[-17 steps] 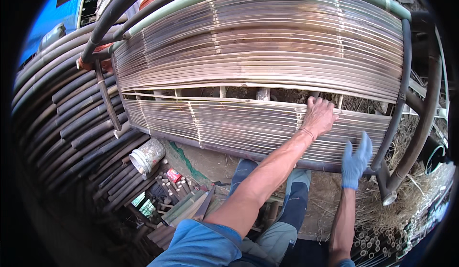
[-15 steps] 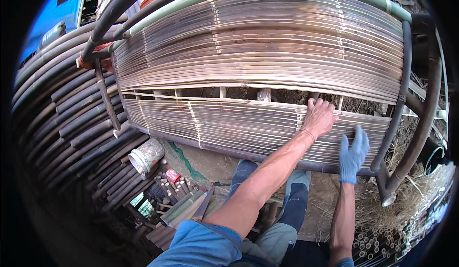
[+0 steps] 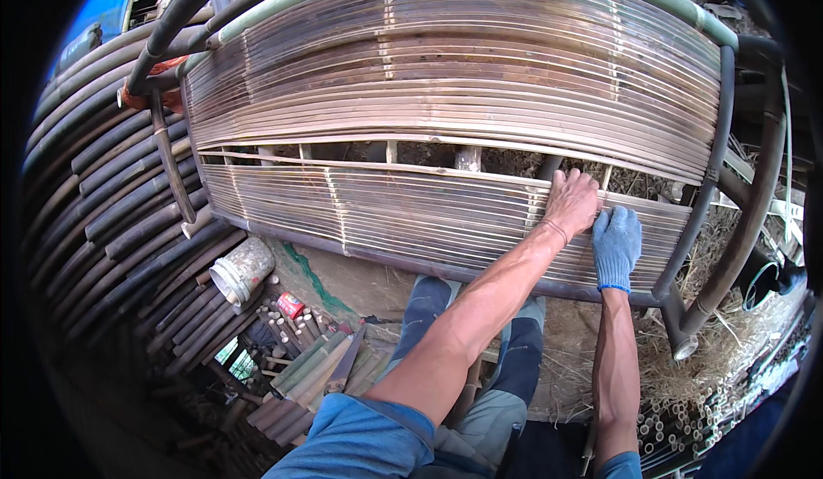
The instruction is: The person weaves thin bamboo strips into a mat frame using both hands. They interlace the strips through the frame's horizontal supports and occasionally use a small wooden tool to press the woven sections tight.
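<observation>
A bench-like bamboo frame holds two bands of thin bamboo slats (image 3: 283, 183), with a long gap between them. My bare left hand (image 3: 573, 200) lies over the upper edge of the near band, its fingers curled round the edge bamboo slat (image 3: 467, 172) by the gap. Close to its right, my right hand (image 3: 617, 237) wears a blue knitted glove. Its fingers are bent down onto the same band and look closed on the edge slat; their tips are hidden. Pale crosspieces (image 3: 392, 151) show through the gap.
Dark bamboo poles (image 3: 129, 209) are stacked at the left. A stained white bucket (image 3: 243, 269), a red can (image 3: 291, 305) and a saw blade (image 3: 345, 363) lie below the frame. Straw (image 3: 677, 363) and cut bamboo ends (image 3: 694, 423) cover the lower right.
My gloved right hand has moved up and left to my left hand, and its spread fingers have folded onto the slats. My left hand stays at the slat edge. The view has shifted slightly.
</observation>
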